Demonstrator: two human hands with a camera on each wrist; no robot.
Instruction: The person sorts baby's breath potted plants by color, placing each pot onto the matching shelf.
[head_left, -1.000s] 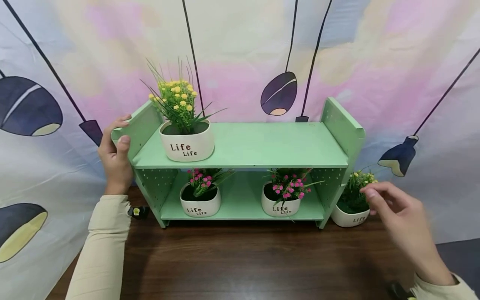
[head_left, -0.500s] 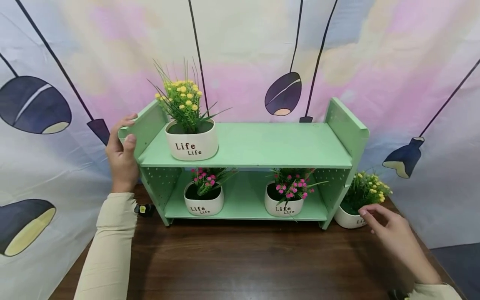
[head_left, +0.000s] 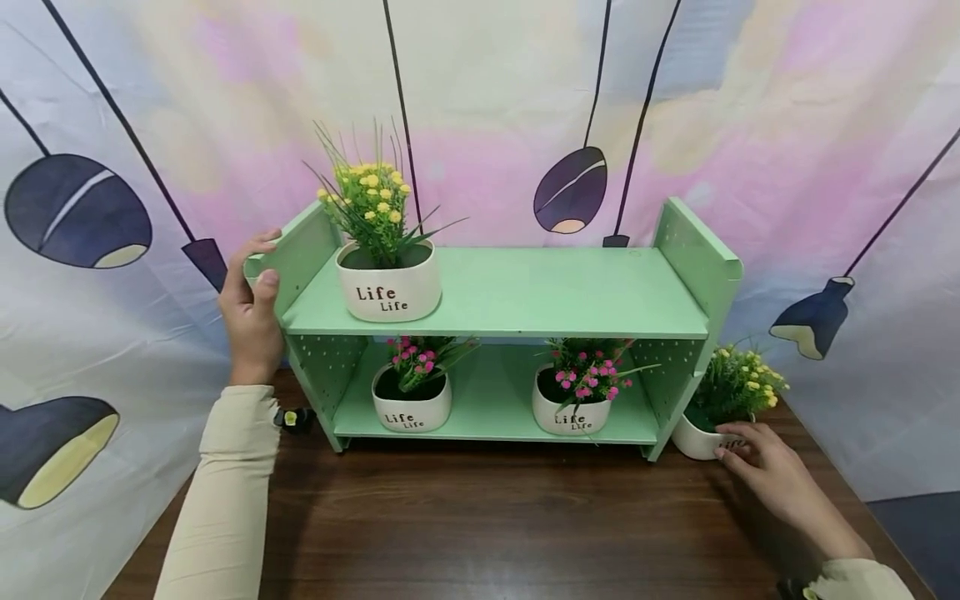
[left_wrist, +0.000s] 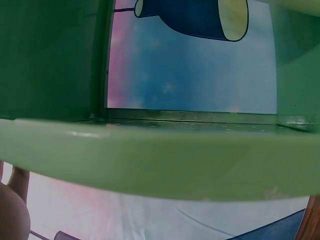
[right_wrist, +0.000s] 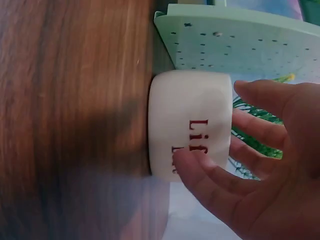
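Observation:
In the head view, my left hand [head_left: 253,321] is at the left side panel of a green two-tier shelf [head_left: 498,292], thumb and fingers gripping the panel's front upper edge. My right hand [head_left: 772,475] is at a white oval flowerpot [head_left: 696,442] with yellow flowers, on the table right of the shelf. Seen from the right wrist, the fingers spread loosely about that pot's [right_wrist: 190,100] rim, some in front of its lettering; whether they touch it is hard to tell. Another yellow-flowered flowerpot [head_left: 390,287] stands on the upper tier at left.
Two white pots with pink flowers, a left one [head_left: 412,408] and a right one [head_left: 572,410], sit on the lower tier. Brown wood table [head_left: 510,517] extends in front. A patterned curtain [head_left: 495,100] hangs close behind the shelf.
My right hand has moved down and slightly left, from above the right-hand plant to the pot's rim. The left hand stays on the shelf panel; the whole view has shifted slightly.

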